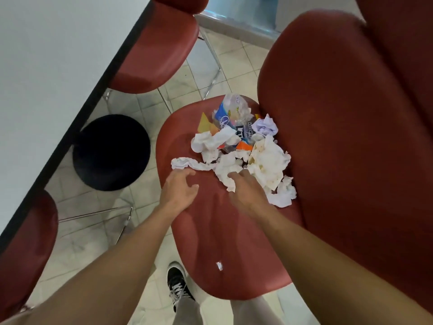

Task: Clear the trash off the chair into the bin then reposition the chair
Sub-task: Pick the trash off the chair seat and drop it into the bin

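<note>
Head view looks down on a red chair with a pile of trash on its seat. Both bare arms reach in from the bottom of the picture.

Left hand hovers over the seat with its fingers spread and bent a little, holding nothing. Just past those fingertips lies a long twisted white tissue; I cannot tell if they touch it.

Right hand is blurry. Its fingers lie on the near edge of the white paper, but I cannot tell if they pinch it or only rest there. Part of the paper is hidden under this hand.

Beyond the fingers, the pile has crumpled napkins, a stained napkin, a clear plastic bag with blue print, and orange and yellow bits. A dark wrapper shows the letters "CORN"; the other words are covered.

Behind the hands, near the wrists' side of the seat, sits one small white scrap.

Left of the left fingers, on the tiled floor, stands the black bin, partly under the white table. Its inside is too dark to see.

Other red chairs are cut off by the picture edges. One black shoe shows below the seat.
</note>
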The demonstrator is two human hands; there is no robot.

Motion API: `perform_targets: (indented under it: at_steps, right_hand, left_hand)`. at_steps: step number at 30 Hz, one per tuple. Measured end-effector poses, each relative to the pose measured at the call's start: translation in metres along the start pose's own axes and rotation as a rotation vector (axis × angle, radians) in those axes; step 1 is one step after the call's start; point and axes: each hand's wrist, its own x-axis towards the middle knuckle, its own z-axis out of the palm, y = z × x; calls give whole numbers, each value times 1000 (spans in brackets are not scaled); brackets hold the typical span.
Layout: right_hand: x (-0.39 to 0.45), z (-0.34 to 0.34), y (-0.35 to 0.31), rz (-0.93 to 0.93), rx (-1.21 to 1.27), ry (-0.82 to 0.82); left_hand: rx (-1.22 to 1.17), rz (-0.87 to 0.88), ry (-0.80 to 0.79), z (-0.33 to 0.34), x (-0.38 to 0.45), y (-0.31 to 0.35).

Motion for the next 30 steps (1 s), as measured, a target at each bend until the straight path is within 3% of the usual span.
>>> perform_targets:
  at_steps: [7, 16, 30]
  right_hand:
    - [73, 7, 4, -43, -244, 69]
    - [113, 27, 5, 75, -431, 39]
    - [53, 15, -8, 44, -224, 205]
  left_hand:
    - [51, -67, -2, 37, 44, -9]
    - [170, -113, 14, 64, 89, -26]
    - [-97, -71, 125, 41, 25, -38]
